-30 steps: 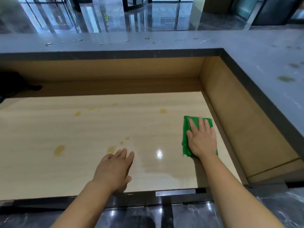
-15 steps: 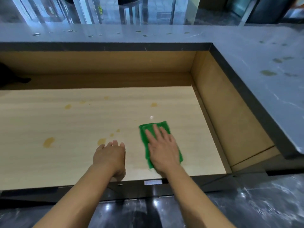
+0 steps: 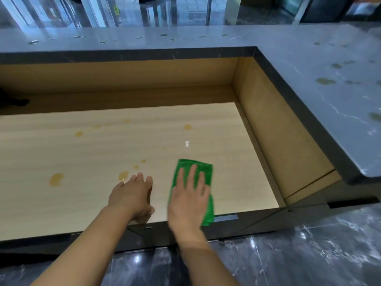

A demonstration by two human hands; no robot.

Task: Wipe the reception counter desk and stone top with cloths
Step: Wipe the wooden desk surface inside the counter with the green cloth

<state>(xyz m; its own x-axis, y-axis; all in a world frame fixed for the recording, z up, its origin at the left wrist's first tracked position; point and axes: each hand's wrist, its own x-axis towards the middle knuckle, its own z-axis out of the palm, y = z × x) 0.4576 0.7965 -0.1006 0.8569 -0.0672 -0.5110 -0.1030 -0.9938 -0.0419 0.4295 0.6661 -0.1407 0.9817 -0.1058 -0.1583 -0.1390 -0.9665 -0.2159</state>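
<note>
Green cloth (image 3: 194, 183) lay flat on the wooden desk (image 3: 86, 153), near its front edge, pinned under the right hand (image 3: 188, 200), whose fingers were spread open and pressed down on it. The left hand (image 3: 132, 196) rested beside the cloth, open and empty, bracing on the desk. Wiping well probably meant even pressure and overlapping passes leftward from the cloth, toward the brown stains (image 3: 56, 179). Behind the desk, the stone top (image 3: 321, 83) was spotted too.

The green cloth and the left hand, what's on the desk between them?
Nothing: the head view shows only bare wooden desk between the left hand and the green cloth under the right hand. The brown spill spots lie beyond the left fingertips.
</note>
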